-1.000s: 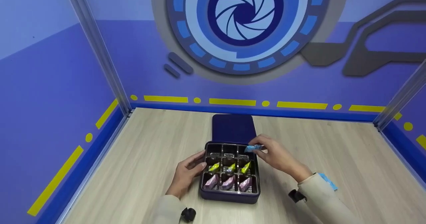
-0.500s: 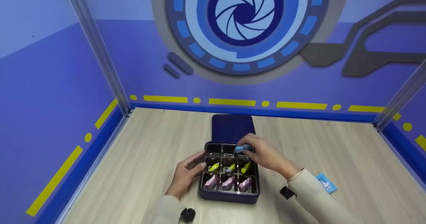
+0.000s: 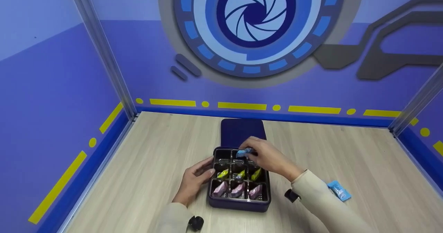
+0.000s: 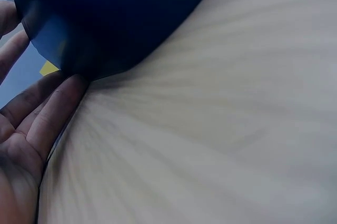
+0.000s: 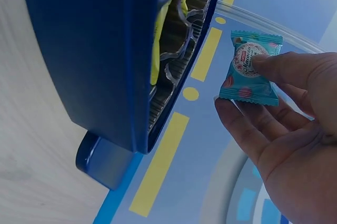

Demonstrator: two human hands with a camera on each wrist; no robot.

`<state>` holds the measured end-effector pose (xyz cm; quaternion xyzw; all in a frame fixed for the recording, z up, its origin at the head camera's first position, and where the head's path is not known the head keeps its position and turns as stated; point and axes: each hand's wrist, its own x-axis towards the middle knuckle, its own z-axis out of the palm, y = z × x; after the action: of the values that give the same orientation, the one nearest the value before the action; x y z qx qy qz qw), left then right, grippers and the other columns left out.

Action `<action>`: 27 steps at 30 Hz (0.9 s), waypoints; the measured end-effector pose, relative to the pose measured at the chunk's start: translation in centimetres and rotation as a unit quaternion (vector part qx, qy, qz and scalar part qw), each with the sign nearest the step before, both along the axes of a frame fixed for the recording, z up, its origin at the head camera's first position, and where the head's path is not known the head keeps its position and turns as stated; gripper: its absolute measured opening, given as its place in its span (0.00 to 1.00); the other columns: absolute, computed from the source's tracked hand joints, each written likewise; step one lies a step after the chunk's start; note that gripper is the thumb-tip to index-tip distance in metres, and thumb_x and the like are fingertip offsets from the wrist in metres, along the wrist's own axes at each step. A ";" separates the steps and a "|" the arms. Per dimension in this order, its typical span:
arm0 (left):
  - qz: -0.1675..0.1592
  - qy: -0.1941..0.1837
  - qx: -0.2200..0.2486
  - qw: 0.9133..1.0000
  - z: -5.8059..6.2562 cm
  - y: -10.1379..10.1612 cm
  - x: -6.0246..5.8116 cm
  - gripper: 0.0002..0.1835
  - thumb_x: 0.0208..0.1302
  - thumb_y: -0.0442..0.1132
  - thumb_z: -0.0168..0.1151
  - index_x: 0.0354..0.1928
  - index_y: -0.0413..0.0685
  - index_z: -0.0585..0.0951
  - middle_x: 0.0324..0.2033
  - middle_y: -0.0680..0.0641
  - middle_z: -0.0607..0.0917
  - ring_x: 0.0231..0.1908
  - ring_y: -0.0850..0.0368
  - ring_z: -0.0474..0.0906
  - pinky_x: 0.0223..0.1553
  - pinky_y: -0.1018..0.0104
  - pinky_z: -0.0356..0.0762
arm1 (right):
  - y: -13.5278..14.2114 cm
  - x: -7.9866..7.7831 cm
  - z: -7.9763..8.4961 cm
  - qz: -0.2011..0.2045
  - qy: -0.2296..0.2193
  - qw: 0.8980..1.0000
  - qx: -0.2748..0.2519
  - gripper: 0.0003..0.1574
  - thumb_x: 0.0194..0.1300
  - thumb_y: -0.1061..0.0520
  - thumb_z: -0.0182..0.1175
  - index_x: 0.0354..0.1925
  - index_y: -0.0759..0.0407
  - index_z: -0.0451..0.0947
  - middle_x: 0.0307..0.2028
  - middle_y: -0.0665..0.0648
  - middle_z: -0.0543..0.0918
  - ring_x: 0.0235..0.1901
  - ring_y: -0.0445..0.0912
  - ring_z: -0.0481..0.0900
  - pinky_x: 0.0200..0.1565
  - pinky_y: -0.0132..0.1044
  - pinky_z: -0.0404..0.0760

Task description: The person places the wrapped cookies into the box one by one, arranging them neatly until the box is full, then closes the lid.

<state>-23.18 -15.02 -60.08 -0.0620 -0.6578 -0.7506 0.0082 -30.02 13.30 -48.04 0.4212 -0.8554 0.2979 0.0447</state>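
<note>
My right hand (image 3: 268, 155) pinches a blue wrapped candy (image 5: 250, 68) between thumb and fingertips, over the back row of the dark blue box (image 3: 238, 205). In the head view that candy overlaps the back middle compartment. The box has a clear divided tray inside. Yellow wrapped candies (image 3: 238, 174) fill its middle row, and pink wrapped candies (image 3: 237, 190) its front row. My left hand (image 3: 194, 182) rests against the box's left side, thumb at the rim and fingers extended. In the left wrist view, its fingers (image 4: 55, 116) touch the box's side low by the tabletop.
Behind the box lies its dark blue lid (image 3: 242, 132), flat on the wooden table (image 3: 166, 146). Another blue wrapped candy (image 3: 339, 190) lies on the table to the right, beside my right sleeve. A blue panel wall (image 3: 145, 60) closes off the back.
My right hand has carried the blue candy leftward, from over the back right compartment to over the back middle one. The left hand and the box have stayed in place.
</note>
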 end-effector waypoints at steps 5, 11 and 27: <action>0.001 0.001 0.002 1.000 -0.1 0.0 0.0 0.28 0.72 0.34 0.71 0.72 0.40 0.78 0.65 0.35 0.81 0.59 0.47 0.83 0.54 0.59 0.86 | -0.7 -0.2 0.4 0.006 -0.003 1.000 0.005 0.13 0.69 0.69 0.70 0.49 0.57 0.85 0.46 0.52 0.86 0.47 0.47 0.85 0.50 0.45 0.87; -0.001 -0.002 0.005 1.000 -0.1 -0.1 -0.1 0.28 0.72 0.34 0.71 0.72 0.40 0.78 0.66 0.35 0.81 0.60 0.45 0.82 0.54 0.60 0.85 | -1.7 -0.9 0.6 0.018 -0.007 1.000 0.012 0.13 0.69 0.69 0.70 0.49 0.59 0.85 0.47 0.53 0.86 0.47 0.48 0.85 0.50 0.45 0.87; -0.008 -0.017 0.015 1.000 0.0 -0.1 0.0 0.29 0.72 0.36 0.71 0.73 0.42 0.78 0.68 0.37 0.79 0.62 0.46 0.81 0.56 0.60 0.85 | -4.3 -2.3 0.5 0.042 -0.028 0.998 0.042 0.12 0.70 0.68 0.70 0.50 0.62 0.85 0.47 0.54 0.87 0.48 0.48 0.86 0.52 0.45 0.86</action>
<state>-23.21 -15.08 -60.10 -0.0542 -0.6464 -0.7610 -0.0076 -32.29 8.98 -47.49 0.4501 -0.8494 0.2752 -0.0091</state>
